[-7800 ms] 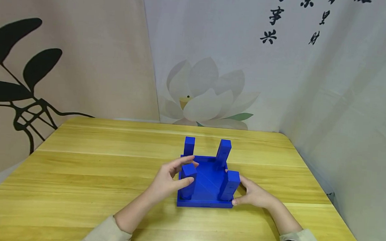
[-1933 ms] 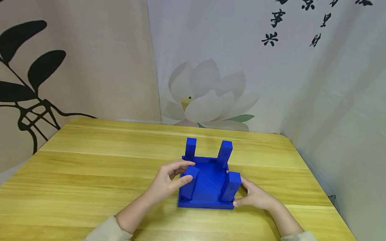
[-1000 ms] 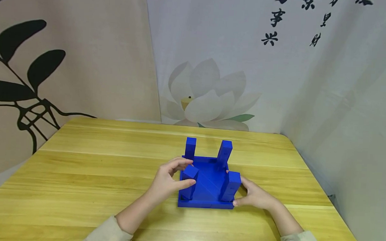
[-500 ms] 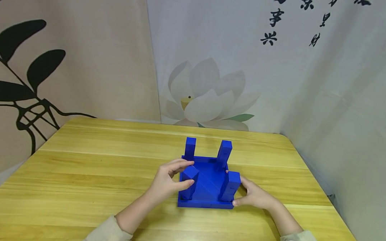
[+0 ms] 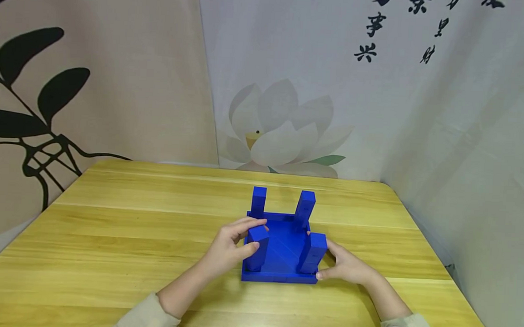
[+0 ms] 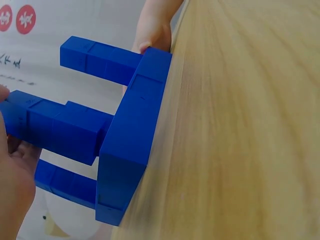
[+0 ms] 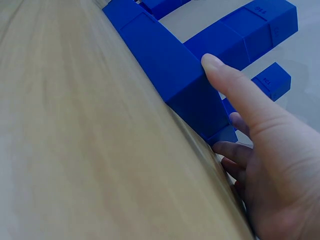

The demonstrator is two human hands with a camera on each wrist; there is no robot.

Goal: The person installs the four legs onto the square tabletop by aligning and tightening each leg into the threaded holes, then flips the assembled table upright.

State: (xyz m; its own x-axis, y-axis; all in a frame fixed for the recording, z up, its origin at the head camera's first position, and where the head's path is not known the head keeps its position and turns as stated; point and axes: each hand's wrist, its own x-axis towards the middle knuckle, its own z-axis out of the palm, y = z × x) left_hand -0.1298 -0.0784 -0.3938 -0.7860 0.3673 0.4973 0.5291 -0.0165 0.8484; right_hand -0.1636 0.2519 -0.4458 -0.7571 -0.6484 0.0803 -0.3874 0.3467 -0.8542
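A square blue plastic base [image 5: 279, 277] with a raised rim lies on the wooden table, and several blocky blue legs stand up from its corners, like a small table turned upside down. My left hand [image 5: 228, 244] grips the upper part of the near-left leg [image 5: 258, 253], thumb on the near side and fingers behind. In the left wrist view that leg [image 6: 75, 131] is twisted against the base wall [image 6: 131, 117], with a narrower dark part at its foot. My right hand [image 5: 347, 266] holds the base's right side; its thumb [image 7: 214, 64] presses the near corner in the right wrist view.
The near-right leg [image 5: 313, 253], far-right leg [image 5: 304, 208] and far-left leg [image 5: 258, 202] stand upright around the base. Behind the wooden table [image 5: 132, 216] hang pale curtains [image 5: 289, 47] printed with a lotus, leaves and characters.
The near-left leg has turned about its own length, its top facing differently from half a second ago. My left thumb and fingers have shifted slightly around it. My right hand stays in place.
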